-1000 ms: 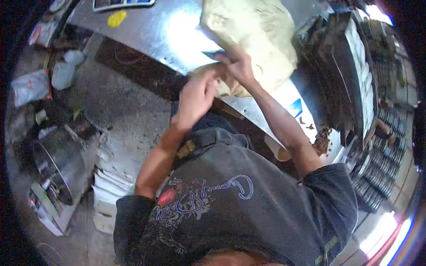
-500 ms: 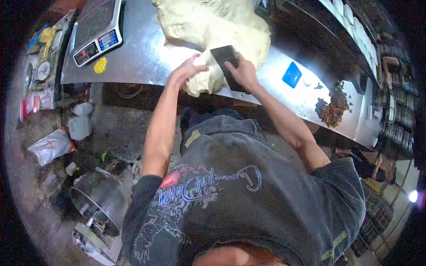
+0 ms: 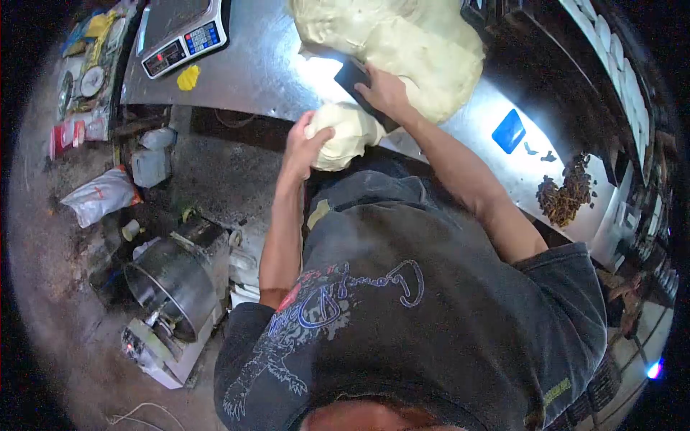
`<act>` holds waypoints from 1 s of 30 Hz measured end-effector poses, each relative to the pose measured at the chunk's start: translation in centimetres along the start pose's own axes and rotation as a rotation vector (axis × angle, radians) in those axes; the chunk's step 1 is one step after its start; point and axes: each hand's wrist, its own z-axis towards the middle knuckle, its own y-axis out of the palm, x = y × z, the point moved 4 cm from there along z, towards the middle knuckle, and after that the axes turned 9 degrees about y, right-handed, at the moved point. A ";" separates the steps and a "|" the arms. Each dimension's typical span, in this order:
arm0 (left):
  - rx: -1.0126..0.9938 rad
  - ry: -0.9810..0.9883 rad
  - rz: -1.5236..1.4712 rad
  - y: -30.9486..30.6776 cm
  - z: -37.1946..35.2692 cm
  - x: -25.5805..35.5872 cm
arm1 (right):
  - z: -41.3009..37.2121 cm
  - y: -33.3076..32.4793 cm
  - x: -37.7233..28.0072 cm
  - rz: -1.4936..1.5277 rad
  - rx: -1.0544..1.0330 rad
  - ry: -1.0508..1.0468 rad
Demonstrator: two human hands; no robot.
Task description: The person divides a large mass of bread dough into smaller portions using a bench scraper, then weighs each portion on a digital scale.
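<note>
A large pale mass of dough lies on the metal table. My left hand is closed around a smaller lump of dough at the table's front edge. My right hand grips a dark, flat dough scraper, its fingers wrapped over the top edge. The scraper stands between the lump and the large mass, its lower end right by the lump. Part of the blade is hidden behind my right hand.
A digital scale stands at the back left, with a yellow scrap before it. A blue scraper and a pile of brown pieces lie to the right. On the floor are a mixer bowl and a white sack.
The smaller lump now shows apart from the large mass, drawn toward me over the table edge in my left hand. My right hand has tilted the scraper. The view has shifted.
</note>
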 end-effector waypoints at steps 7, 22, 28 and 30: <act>0.172 0.218 -0.270 -8.8 2.0 12.4 | -1.6 3.0 -0.6 -0.049 0.076 -0.038; 0.554 0.816 0.630 -31.6 27.2 30.7 | 0.0 2.0 -2.7 0.524 0.153 0.453; 0.139 0.783 0.353 -26.3 28.2 26.7 | 0.5 2.7 -3.0 0.513 0.175 0.551; 0.071 0.721 0.397 -22.8 25.9 23.7 | 0.6 3.2 -2.9 0.510 0.258 0.453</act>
